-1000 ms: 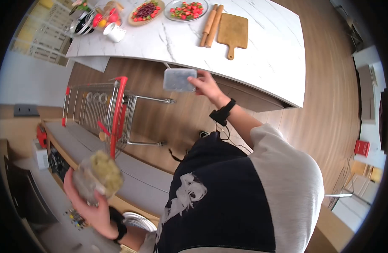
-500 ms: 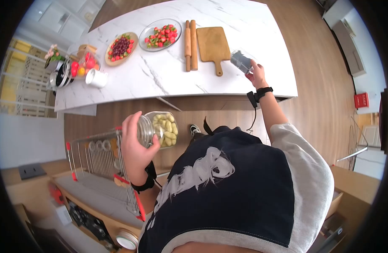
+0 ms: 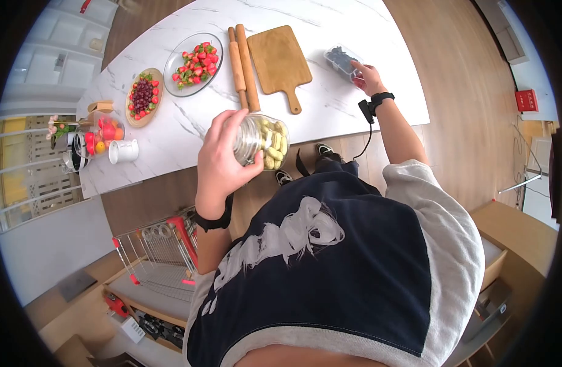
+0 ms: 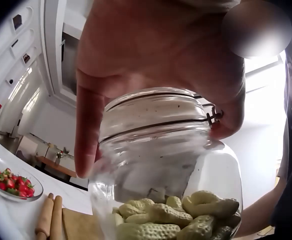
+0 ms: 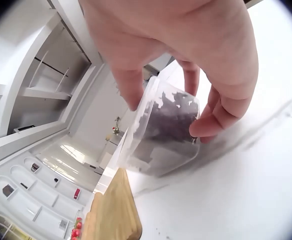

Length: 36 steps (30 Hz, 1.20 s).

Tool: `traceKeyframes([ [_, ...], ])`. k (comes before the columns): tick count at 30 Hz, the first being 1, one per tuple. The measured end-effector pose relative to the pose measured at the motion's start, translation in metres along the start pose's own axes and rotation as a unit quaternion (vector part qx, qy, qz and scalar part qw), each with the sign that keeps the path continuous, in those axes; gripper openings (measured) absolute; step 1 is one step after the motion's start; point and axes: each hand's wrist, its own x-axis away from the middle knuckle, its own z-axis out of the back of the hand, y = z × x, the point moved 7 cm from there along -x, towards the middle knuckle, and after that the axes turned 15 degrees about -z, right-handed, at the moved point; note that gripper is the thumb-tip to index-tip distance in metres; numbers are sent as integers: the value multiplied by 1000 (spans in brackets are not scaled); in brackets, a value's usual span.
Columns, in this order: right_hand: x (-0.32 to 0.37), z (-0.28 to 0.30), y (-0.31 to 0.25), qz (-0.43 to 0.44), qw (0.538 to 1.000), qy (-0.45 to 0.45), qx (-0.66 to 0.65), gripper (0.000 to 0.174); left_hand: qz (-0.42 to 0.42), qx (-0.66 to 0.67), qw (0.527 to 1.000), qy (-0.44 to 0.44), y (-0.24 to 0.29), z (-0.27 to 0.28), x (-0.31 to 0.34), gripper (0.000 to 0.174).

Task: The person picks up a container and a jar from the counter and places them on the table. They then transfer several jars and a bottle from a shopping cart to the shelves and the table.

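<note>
My left hand (image 3: 221, 156) grips the neck of a clear glass jar (image 3: 272, 145), its fingers and thumb spread round the lid. In the left wrist view, unshelled peanuts (image 4: 161, 217) lie in the lower part of the jar, and a wire clasp (image 4: 213, 116) shows by the lid. Out to the right, my right hand (image 3: 371, 79) pinches a clear plastic box (image 5: 158, 155) with dark, flaky-looking contents (image 5: 171, 117). The box is tilted, low over the marble counter. Left of it lies a wooden cutting board (image 3: 278, 58) with a handle.
Two rolling pins (image 3: 247, 67) lie beside the board. Farther left are a glass plate of strawberries (image 3: 196, 64), an oval dish of grapes and strawberries (image 3: 144, 100) and a white mug (image 3: 123, 151). A shopping cart (image 3: 155, 257) stands below at left.
My left hand has brought the peanut jar up from the lower left to the counter's front edge. My right hand has carried the plastic box from before the counter to over its right part.
</note>
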Motion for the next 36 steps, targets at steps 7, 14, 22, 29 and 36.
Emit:
traceKeyframes([
  [7, -61, -11, -57, 30, 987, -54, 147, 74, -3, -10, 998, -57, 10, -63, -77, 71],
  [14, -30, -37, -100, 370, 866, 101, 319, 81, 9, -33, 997, -69, 7, -95, -123, 70],
  [22, 166, -65, -67, 326, 778, -430, 323, 120, -83, -52, 990, -98, 20, -143, -170, 71],
  [29, 168, -52, -63, 334, 824, -356, 287, 120, -120, -50, 976, -175, 32, -176, -193, 77],
  [36, 162, -44, -54, 257, 833, -381, 307, 130, -154, -23, 969, -193, 36, -188, -196, 71],
])
